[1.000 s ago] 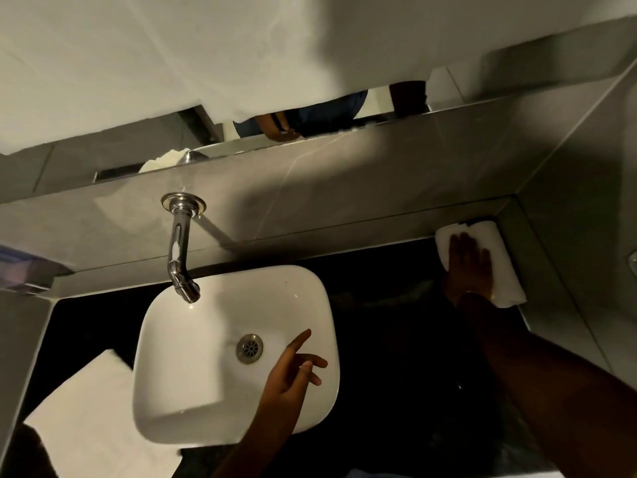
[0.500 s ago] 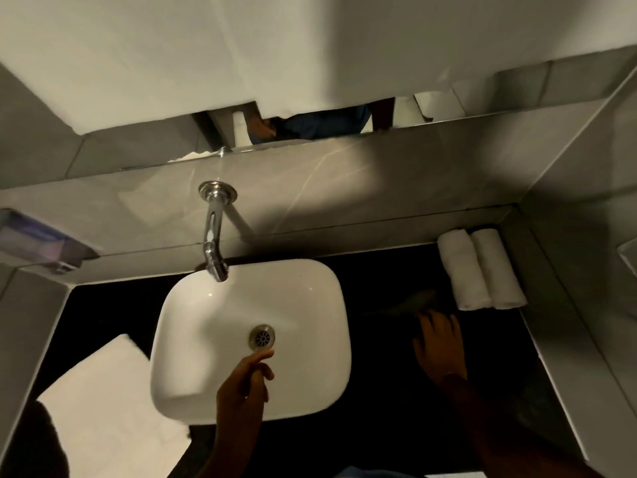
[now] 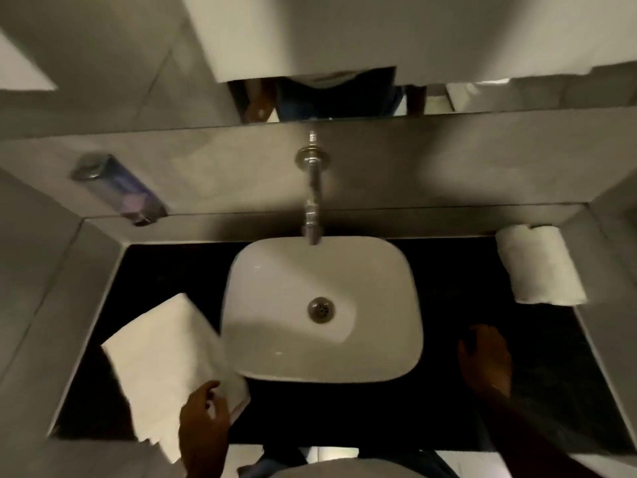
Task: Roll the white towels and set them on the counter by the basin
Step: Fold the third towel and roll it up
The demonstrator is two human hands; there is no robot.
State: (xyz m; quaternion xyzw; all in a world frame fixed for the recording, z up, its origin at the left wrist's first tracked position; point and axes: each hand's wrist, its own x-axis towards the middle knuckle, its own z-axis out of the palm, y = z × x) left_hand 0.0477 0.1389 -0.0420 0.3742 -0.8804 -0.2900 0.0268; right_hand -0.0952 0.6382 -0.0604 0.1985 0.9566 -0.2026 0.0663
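Observation:
Two rolled white towels (image 3: 539, 263) lie side by side in the far right corner of the black counter (image 3: 448, 270), against the wall. A stack of flat folded white towels (image 3: 162, 360) rests on the counter left of the white basin (image 3: 320, 339). My left hand (image 3: 203, 422) lies on the near corner of that stack, fingers spread and touching the top towel, with no grip that I can see. My right hand (image 3: 482, 360) hovers over the dark counter just right of the basin, fingers loosely bent and holding nothing.
A chrome wall tap (image 3: 312, 201) reaches over the basin's far rim. A soap dispenser (image 3: 117, 188) is fixed to the grey tiled wall at the left. Grey tiled ledges close in the counter on both sides. A mirror above shows a person's reflection.
The view has swung left. My right hand drew back from the rolled towels toward the near counter edge. My left hand moved from above the basin down to the folded stack.

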